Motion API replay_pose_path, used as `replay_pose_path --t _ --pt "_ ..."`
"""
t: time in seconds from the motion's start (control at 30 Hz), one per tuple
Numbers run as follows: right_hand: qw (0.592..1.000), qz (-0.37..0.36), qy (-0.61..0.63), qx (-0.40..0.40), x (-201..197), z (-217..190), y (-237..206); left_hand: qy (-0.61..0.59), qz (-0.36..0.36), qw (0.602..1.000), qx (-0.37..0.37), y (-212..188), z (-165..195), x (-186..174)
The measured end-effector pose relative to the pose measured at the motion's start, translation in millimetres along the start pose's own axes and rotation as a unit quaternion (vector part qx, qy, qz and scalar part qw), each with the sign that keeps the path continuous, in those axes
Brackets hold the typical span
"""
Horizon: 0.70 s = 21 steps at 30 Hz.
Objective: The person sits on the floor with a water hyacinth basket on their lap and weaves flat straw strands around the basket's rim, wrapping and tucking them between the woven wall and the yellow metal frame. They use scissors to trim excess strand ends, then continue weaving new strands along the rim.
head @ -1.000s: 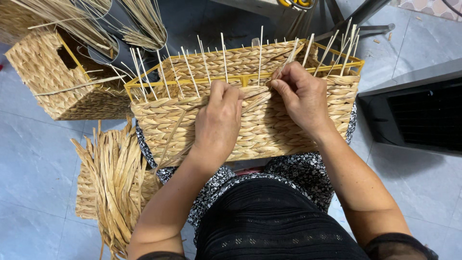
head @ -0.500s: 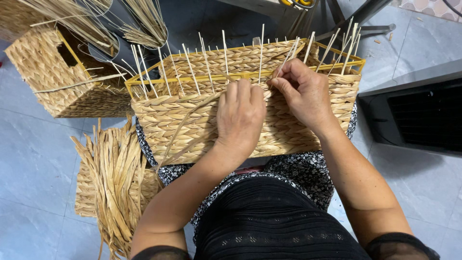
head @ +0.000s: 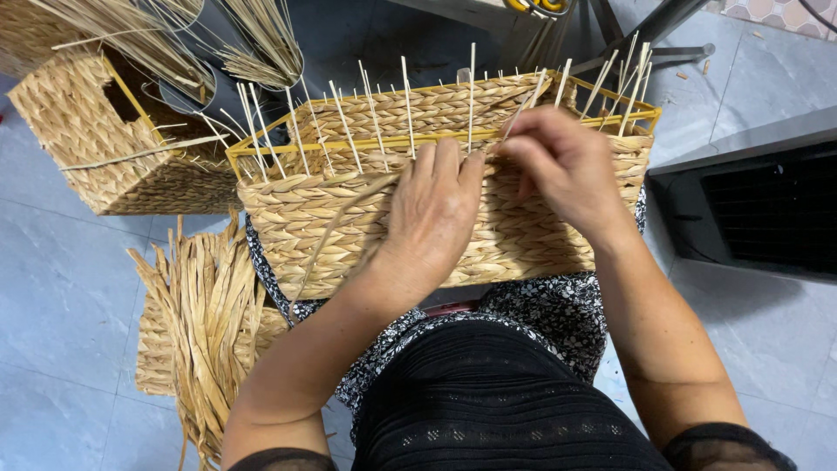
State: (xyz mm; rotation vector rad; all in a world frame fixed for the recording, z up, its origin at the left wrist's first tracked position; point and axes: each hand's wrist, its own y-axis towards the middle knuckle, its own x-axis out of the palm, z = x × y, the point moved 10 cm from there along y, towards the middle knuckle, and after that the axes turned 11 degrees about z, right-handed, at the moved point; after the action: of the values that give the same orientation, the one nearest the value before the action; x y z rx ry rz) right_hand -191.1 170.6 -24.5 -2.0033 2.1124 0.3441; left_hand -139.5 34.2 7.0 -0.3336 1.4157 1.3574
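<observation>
A half-woven rectangular straw basket (head: 305, 227) with a yellow wire frame and upright pale stakes rests on my lap. My left hand (head: 432, 214) lies flat against its near wall, fingers up at the rim. My right hand (head: 562, 166) is at the rim to the right, fingers pinched on a straw strand (head: 523, 103) that runs up between the stakes. A loose strand (head: 327, 240) hangs down the basket's front, left of my left hand.
A finished woven basket (head: 83, 139) stands at the upper left. A bundle of loose straw (head: 205, 323) lies on the tiled floor to my left. More straw bunches (head: 261, 44) sit beyond. A dark grille-fronted appliance (head: 758, 205) is on the right.
My left hand slid right along the basket's near wall and settled beside my right hand. My right hand stayed at the rim, working the strand.
</observation>
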Motion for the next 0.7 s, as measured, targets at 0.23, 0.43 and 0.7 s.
replay_pose_path --t 0.23,0.43,0.7 --pt "0.935 -0.007 -0.127 -0.331 14.4 -61.5 -35.1 -0.002 -0.121 0.992 -0.027 8.7 -27.9 6.3" --pt "0.921 -0.008 -0.184 -0.344 35.4 -54.5 -24.8 -0.033 0.110 0.993 0.026 25.4 -19.3 -79.6" --pt "0.953 -0.001 -0.148 -0.266 35.4 -34.2 -11.7 -0.080 0.077 0.991 -0.073 16.6 -26.8 -44.9"
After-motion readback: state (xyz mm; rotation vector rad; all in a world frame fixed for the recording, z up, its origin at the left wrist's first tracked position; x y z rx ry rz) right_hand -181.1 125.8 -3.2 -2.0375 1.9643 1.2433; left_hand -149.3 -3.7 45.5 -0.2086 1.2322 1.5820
